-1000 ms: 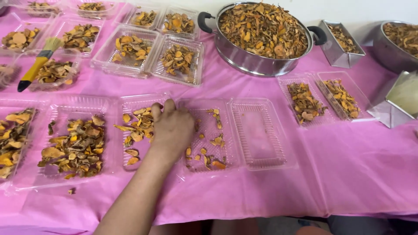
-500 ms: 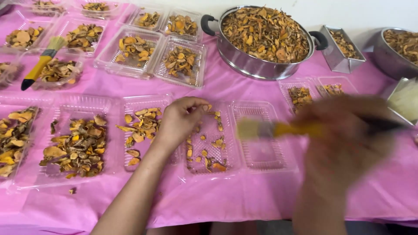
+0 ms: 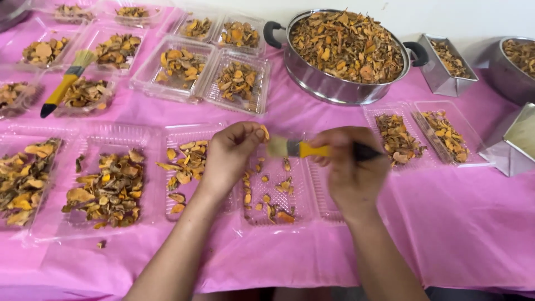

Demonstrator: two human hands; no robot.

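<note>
Pink cloth covers the bench (image 3: pixel 446 223). My left hand (image 3: pixel 231 153) pinches one dry orange slice (image 3: pixel 264 132) between thumb and fingers, up over a clear tray (image 3: pixel 273 184) with a few more slices in it. My right hand (image 3: pixel 351 167) is closed around a small brush (image 3: pixel 304 149) with a yellow handle, its bristles just beside the slice. I think soft, short strokes work best, with the slice held by its edge above the tray, so dust falls in and the thin piece does not snap

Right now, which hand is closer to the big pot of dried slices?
Right. The right hand sits just below the big pot; the left hand is farther away, below and leftward.
</note>
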